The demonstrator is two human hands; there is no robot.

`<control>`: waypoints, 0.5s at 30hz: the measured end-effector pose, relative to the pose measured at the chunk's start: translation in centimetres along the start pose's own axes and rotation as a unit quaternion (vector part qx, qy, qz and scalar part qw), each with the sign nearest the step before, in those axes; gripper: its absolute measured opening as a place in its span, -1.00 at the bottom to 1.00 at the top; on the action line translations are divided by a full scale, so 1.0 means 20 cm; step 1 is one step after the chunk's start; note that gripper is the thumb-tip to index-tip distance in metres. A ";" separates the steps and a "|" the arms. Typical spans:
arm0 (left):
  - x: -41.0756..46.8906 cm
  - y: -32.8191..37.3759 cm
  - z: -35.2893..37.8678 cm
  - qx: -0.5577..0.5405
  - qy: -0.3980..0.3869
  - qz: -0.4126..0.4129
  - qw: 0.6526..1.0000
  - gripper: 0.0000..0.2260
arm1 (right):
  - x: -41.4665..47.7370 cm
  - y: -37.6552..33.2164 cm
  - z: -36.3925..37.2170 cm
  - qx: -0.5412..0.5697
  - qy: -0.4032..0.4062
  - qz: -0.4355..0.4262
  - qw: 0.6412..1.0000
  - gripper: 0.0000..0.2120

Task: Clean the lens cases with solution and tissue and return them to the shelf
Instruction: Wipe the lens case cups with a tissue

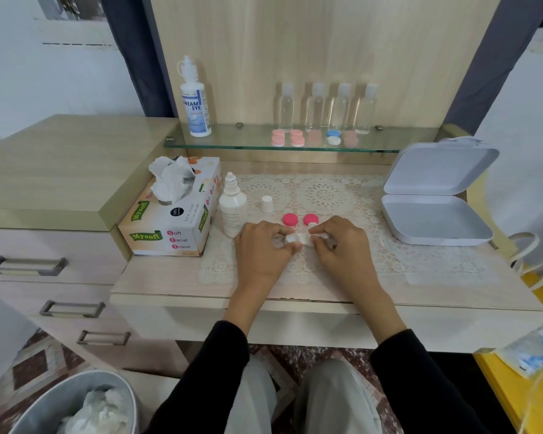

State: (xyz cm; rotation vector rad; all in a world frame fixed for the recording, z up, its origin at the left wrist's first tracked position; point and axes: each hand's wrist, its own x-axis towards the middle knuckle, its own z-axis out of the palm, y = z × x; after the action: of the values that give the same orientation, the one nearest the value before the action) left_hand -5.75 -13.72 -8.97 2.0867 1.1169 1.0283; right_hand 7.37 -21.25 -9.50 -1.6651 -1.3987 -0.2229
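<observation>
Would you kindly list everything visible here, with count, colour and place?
Solution bottle: 1, white, glass shelf, left.
Clear bottles: 4, transparent, shelf.
Shelf lens cases: 5, pink, one blue-white, shelf.
Tissue box: 1, orange-white, desk left.
Dropper bottle: 1, white, beside tissue box.
Cap: 1, white, lace mat.
Lids: 2, pink, mat.
Held lens case: 1, white, over mat.
Hinged box: 1, grey, open, desk right.
Bin: 1, grey, lower left.
Left hand, right hand: grip held lens case.

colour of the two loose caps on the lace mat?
Both caps are bright pink, plain with no pattern. The head view shows them clearly.
</observation>
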 end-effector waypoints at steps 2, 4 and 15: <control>0.00 0.00 0.00 0.013 0.000 0.003 1.000 -0.75 | -0.01 -0.02 0.00 -0.041 -0.015 -0.039 0.998 -0.90; 0.00 0.00 0.00 0.015 -0.001 0.003 1.000 -0.75 | -0.03 -0.04 0.00 -0.071 -0.028 -0.054 0.996 -0.87; -0.01 0.01 0.00 0.019 0.003 -0.001 1.000 -0.76 | -0.01 -0.08 -0.01 -0.109 -0.077 0.005 0.991 -0.65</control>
State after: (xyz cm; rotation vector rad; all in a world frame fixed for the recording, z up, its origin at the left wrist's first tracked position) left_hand -5.77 -13.91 -8.80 2.1119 1.1497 1.0208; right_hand 5.99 -21.57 -8.73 -1.9025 -1.5241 -0.2521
